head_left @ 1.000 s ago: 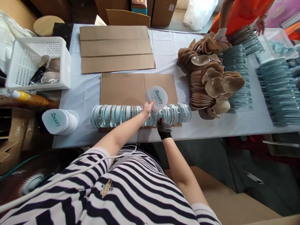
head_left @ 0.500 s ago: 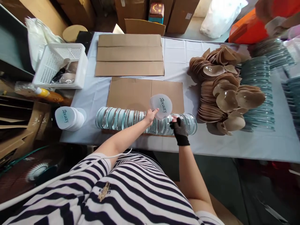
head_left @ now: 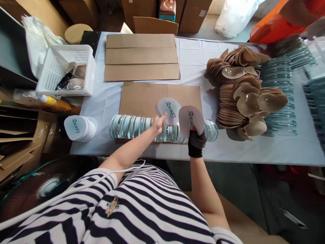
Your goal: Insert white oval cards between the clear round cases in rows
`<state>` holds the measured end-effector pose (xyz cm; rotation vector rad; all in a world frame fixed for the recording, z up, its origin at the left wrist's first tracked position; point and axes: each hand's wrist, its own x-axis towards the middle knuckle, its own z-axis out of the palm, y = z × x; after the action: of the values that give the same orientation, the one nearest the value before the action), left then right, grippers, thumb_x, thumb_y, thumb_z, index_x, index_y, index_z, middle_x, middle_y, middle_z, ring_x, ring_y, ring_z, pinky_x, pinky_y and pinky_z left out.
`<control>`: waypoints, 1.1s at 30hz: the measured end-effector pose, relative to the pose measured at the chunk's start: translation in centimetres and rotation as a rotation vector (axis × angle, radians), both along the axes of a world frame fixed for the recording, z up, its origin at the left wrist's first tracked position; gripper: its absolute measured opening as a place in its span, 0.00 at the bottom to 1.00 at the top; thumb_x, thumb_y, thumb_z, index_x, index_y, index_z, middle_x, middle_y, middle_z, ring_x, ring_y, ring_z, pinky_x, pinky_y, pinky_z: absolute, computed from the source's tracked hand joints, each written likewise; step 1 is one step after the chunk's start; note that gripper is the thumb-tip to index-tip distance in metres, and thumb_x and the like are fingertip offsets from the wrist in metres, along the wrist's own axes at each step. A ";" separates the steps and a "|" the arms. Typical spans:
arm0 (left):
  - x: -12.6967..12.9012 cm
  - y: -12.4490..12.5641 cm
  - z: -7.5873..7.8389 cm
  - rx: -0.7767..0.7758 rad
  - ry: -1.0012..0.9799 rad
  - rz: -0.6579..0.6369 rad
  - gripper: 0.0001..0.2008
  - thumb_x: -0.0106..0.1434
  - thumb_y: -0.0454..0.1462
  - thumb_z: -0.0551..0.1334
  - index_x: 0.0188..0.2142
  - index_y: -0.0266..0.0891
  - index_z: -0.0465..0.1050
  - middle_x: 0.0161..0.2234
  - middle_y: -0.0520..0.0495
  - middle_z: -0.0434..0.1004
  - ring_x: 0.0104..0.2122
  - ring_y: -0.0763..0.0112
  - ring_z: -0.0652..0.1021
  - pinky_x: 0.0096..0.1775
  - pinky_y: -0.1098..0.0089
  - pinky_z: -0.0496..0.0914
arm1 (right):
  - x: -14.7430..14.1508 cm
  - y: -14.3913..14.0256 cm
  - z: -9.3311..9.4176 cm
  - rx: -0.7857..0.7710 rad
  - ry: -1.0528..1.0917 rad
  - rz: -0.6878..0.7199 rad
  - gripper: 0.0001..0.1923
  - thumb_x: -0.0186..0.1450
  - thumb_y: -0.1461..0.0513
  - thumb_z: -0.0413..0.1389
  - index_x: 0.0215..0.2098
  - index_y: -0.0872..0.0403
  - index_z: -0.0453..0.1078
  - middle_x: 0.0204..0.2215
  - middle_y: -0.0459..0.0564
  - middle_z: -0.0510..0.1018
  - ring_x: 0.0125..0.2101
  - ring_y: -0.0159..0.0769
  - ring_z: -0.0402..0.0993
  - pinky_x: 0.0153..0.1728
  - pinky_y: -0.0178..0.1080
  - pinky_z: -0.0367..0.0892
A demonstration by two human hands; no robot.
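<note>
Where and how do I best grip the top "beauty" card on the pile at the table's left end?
Likely by its near rim, from the wearer's side: pinch the top "beauty" card from above and below. It is thin, printed face up and uncovered, and the pile stands close to the table's near edge. The left hand is nearest but holds another card.

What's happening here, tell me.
A person's bare left hand grips at least one rounded printed card, and the gloved right hand holds another card beside it. Both are over a row of clear plastic pieces lying across cardboard. More cards stand stacked left, with brown cups piled right.
</note>
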<state>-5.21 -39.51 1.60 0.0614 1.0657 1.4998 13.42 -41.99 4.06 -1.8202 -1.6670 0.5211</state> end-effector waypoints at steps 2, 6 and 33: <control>-1.3 0.6 -0.2 -0.020 -0.018 0.017 0.12 0.61 0.33 0.67 0.45 0.36 0.77 0.39 0.45 0.84 0.40 0.66 0.82 0.47 0.66 0.75 | 1.7 -3.7 0.0 -0.084 -0.169 0.089 0.24 0.67 0.51 0.49 0.48 0.59 0.75 0.36 0.60 0.80 0.36 0.44 0.76 0.33 0.39 0.67; -2.1 0.9 -1.1 -0.039 -0.060 -0.004 0.11 0.63 0.31 0.64 0.45 0.34 0.77 0.39 0.42 0.84 0.42 0.64 0.82 0.49 0.64 0.75 | 0.7 -9.3 -0.2 -0.381 -0.485 0.246 0.18 0.69 0.55 0.49 0.48 0.54 0.75 0.31 0.54 0.80 0.29 0.38 0.74 0.28 0.35 0.59; -1.9 0.5 -1.3 0.007 -0.052 -0.075 0.09 0.65 0.31 0.61 0.44 0.35 0.77 0.38 0.43 0.84 0.46 0.64 0.81 0.54 0.62 0.72 | -4.1 -2.8 -1.0 -0.443 -0.470 0.286 0.13 0.71 0.58 0.46 0.44 0.54 0.70 0.36 0.52 0.79 0.34 0.35 0.74 0.31 0.35 0.56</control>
<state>-7.07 -38.99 0.33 0.0661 1.0062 1.4297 9.31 -44.77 3.04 -2.1482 -2.2967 0.6611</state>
